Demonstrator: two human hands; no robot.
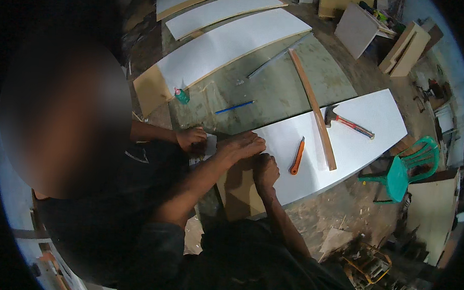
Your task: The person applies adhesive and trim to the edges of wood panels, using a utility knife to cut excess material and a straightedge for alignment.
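Note:
My left hand (242, 144) lies flat, fingers stretched, on the near end of a long white panel (355, 141) on the workbench. My right hand (266, 170) is curled into a fist just below it, resting where the white panel meets a brown board (239, 194). I cannot see anything inside the fist. A co-worker's hand (191, 139) presses down right beside my left hand, its arm coming in from the left. An orange utility knife (297, 156) lies on the panel a little to the right of my hands.
On the panel lie a long wooden strip (315, 109) and a hammer (348, 121). A blue pencil (234, 106), a green bottle (181, 95) and a metal bar (276, 57) are on the green bench. More white panels (230, 40) lie beyond. A green plastic chair (405, 171) stands right.

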